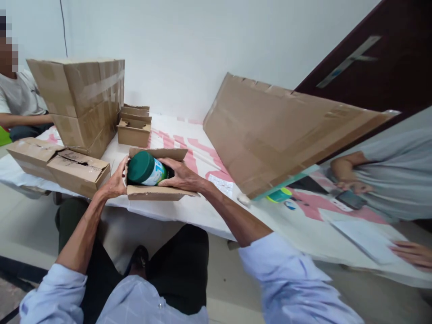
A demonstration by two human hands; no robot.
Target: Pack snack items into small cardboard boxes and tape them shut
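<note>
An open cardboard box sits near the table's front edge with its flaps folded out. Inside it lies a jar on its side, its dark green lid towards the left and a white and green label showing. My left hand grips the left end of the box. Wrapped over the label end of the jar is my right hand, its fingers partly inside the box. The far end of the jar is hidden behind that hand.
Stacked taped cartons stand at the left, with closed boxes before them. Small open boxes sit behind. A large cardboard panel leans at the right, near a green-yellow container. Two people sit at either side, one holding a phone.
</note>
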